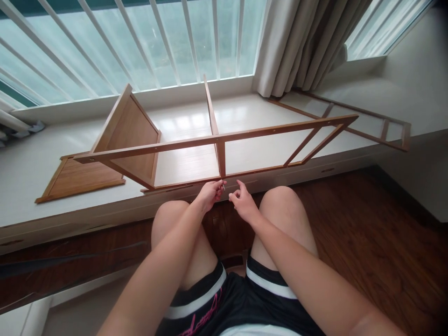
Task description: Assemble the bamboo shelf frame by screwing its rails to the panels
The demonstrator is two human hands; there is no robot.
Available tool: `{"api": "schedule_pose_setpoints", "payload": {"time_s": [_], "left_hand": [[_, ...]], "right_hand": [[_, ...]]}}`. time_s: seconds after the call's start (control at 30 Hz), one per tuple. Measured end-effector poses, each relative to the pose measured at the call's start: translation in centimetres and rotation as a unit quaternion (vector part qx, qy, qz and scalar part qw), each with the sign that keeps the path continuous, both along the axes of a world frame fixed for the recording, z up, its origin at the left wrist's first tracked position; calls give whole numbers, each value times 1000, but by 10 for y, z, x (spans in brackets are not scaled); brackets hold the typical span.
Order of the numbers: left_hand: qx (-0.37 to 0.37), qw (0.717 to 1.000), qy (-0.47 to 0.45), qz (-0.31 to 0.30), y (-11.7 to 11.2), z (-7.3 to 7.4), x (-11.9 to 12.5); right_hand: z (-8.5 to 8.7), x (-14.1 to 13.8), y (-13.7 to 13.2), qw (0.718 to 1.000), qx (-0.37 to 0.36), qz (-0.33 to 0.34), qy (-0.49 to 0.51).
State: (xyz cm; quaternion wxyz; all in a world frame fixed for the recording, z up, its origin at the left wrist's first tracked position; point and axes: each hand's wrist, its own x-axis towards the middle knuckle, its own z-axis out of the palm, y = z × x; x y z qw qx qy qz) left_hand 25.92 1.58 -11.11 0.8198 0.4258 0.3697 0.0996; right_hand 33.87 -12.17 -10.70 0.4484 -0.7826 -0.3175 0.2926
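Note:
My left hand pinches a small, thin metal piece, too small to tell whether it is a screw or a key. Its fingertips are just below the lower rail of a wooden frame, where an upright middle board meets that rail. To the right, my right hand hangs just apart from the rail with its index finger stretched out and nothing visible in it. A slatted wooden panel stands at the frame's left end, sloping away from me.
A flat wooden panel lies on the white window ledge at left. Another open wooden frame rests at right, near the curtain. White window bars rise behind. My knees flank my hands above a dark wood floor.

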Motion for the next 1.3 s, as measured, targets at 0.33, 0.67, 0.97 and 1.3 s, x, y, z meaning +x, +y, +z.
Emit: {"api": "schedule_pose_setpoints", "payload": {"time_s": [0.33,0.67,0.97,1.3], "left_hand": [[15,1000,14,-6,1,-1,3],[28,999,23,-8,-1,4,2],[64,997,33,-1,0,1,1],[63,997,36,-2,0,1,0]], "right_hand": [[-3,3,7,999,-29,20,8],[0,7,6,964,-21,152,216],[2,9,4,972,12,23,235],[10,13,2,938,14,-8,347]]}}
